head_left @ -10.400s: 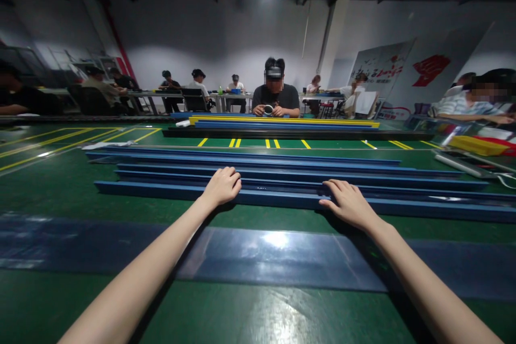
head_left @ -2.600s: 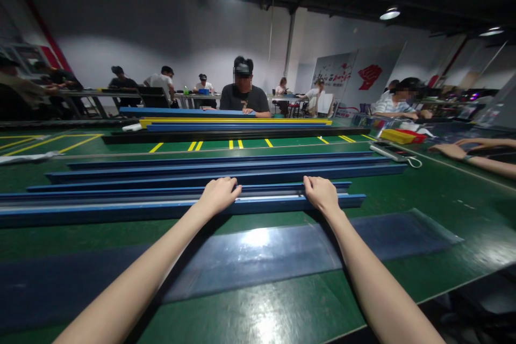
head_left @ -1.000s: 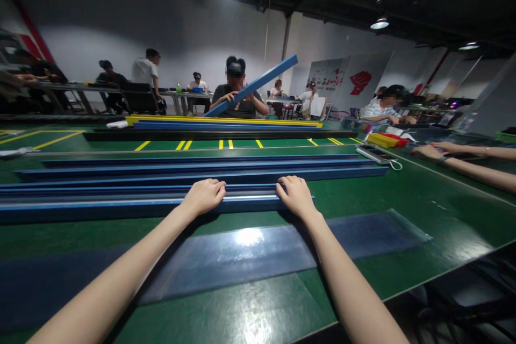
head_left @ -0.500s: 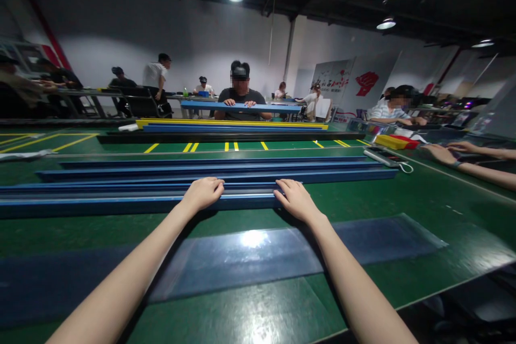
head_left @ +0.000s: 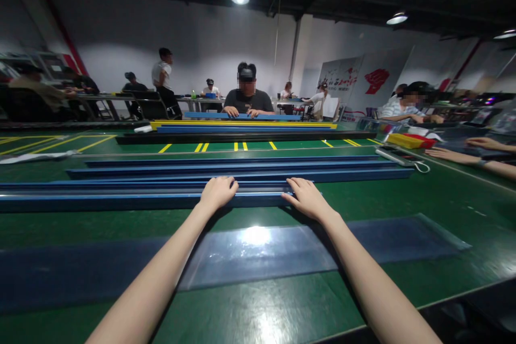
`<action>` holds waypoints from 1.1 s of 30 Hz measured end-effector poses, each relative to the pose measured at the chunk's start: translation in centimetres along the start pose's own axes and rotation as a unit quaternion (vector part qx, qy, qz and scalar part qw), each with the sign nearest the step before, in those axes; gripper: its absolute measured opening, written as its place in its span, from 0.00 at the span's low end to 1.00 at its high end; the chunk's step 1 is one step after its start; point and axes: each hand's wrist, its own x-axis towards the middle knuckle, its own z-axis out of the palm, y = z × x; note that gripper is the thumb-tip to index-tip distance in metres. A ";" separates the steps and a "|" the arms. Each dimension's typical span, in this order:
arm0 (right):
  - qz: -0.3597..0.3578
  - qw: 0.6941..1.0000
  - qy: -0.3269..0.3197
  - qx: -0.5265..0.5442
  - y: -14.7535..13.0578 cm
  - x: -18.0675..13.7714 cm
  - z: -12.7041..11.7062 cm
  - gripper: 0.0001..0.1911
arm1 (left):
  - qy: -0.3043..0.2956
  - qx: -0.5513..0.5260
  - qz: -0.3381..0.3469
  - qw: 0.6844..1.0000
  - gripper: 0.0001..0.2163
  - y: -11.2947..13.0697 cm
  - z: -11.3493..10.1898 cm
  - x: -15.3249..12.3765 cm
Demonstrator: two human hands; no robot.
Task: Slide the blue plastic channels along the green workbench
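A long blue channel strip (head_left: 121, 203) lies across the green table (head_left: 242, 312) and runs out of view on the left. My left hand (head_left: 219, 192) is closed over it, with its fingers curled over the far side. Near the strip's right end, my right hand (head_left: 306, 196) grips it from above, the thumb on the near side. Both hands partly hide the strip. Closer to me, under my forearms, a clear plastic sheet (head_left: 266, 258) lies flat and reflects the lamp.
More blue channel strips (head_left: 342, 174) lie just beyond. Farther off are a black strip (head_left: 242, 138) and a yellow strip (head_left: 242, 124). A phone-like device (head_left: 393, 156) lies at right, near a red and yellow tray (head_left: 407, 141). Co-workers sit opposite and at right.
The view has swung slightly left, so everything sits farther right. My hands keep their hold on the strip. The person opposite has lowered a blue strip.
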 end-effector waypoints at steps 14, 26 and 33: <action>0.005 1.000 -0.005 0.001 0.2 0.1 0.4 0.29 | -0.006 0.000 0.002 1.000 0.18 0.1 -0.2 0.1; 0.006 1.000 -0.010 -0.008 0.0 0.1 0.2 0.29 | -0.008 -0.005 0.001 1.000 0.18 0.1 -0.2 0.1; 0.004 1.000 -0.010 -0.007 0.1 0.1 0.3 0.29 | -0.003 0.000 0.010 1.000 0.18 0.1 -0.1 0.1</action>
